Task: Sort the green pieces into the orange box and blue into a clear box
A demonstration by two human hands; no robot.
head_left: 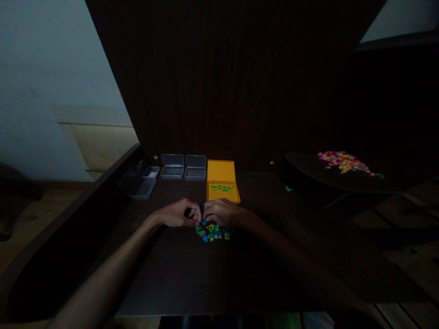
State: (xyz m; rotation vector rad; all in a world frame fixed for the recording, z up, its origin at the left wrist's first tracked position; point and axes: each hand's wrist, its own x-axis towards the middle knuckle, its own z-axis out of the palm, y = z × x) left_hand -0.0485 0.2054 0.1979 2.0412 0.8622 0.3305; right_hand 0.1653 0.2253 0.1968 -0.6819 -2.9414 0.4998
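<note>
Dim table (pixel 171 278); left hand (pixel 178 213), right hand (pixel 222 213), fingers together, perhaps on pieces (pixel 213 232)

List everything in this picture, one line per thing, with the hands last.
small pieces: one loose pile, blue, green and yellow, on the table below the hands
orange box: one, open, behind the hands
green pieces: several, inside the orange box
clear cases: about four, transparent, back left of the table
pink and yellow pieces: one pile, on the dark shelf
dark shelf: one, at right
table: one, dark brown
left hand: one, fingers curled, above the pile
right hand: one, curled, fingertips meeting the left hand
</note>
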